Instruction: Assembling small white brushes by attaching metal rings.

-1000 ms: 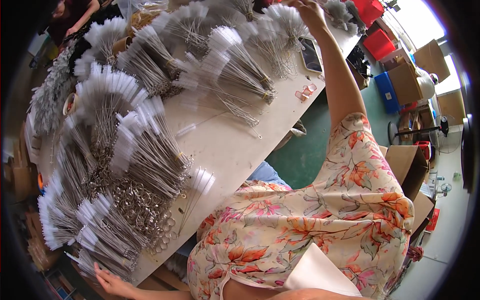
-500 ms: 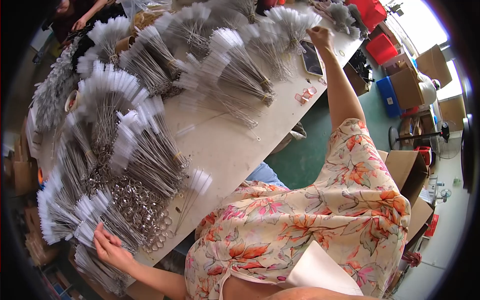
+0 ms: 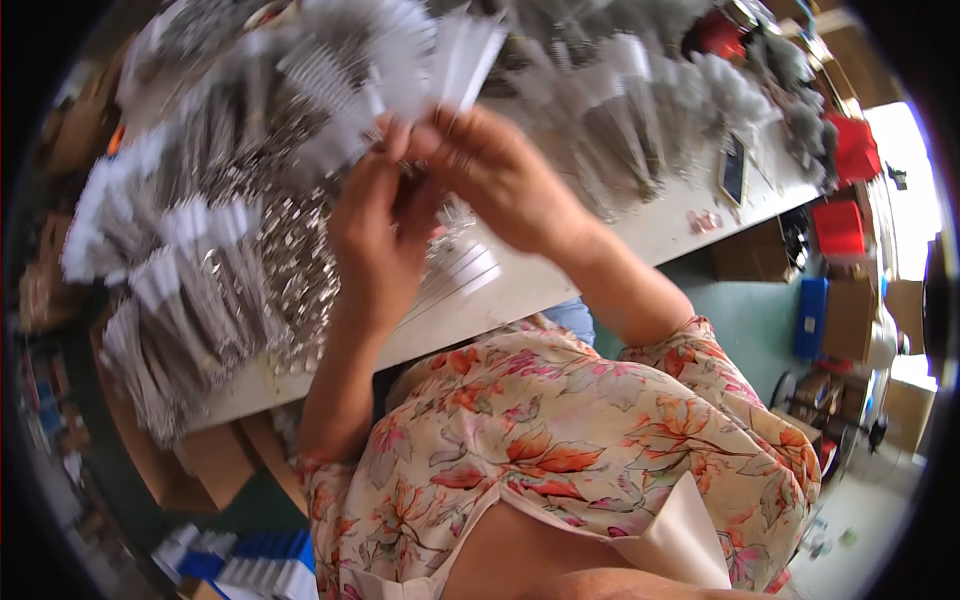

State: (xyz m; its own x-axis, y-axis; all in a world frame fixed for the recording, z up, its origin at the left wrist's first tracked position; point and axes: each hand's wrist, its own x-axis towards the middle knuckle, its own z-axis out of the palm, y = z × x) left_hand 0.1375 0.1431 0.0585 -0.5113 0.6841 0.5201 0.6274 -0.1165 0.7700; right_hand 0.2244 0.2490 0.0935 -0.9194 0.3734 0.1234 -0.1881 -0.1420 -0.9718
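Note:
My left hand (image 3: 375, 235) and my right hand (image 3: 505, 175) meet over the table among bundles of wire-handled brushes. White bristle heads of a few brushes (image 3: 468, 60) stick up from the right hand, whose fingers are closed round their wires; motion blurs the grip. The left hand's fingers are closed at the right fingertips, and what they pinch is hidden. Under the hands, a pile of shiny metal rings (image 3: 300, 235) covers part of the table. Several loose brushes (image 3: 470, 270) lie just right of the left wrist.
More brush bundles (image 3: 195, 260) fill the table's left side, others (image 3: 630, 100) its far side. A phone (image 3: 733, 170) and small pinkish clear pieces (image 3: 704, 221) lie at the right on the pale table (image 3: 600, 240). Cardboard boxes (image 3: 205, 470) stand below the left edge.
My right hand has come back from the far right of the table, and my left hand has risen from the near-left bundles. Both now meet over the rings. The view has turned.

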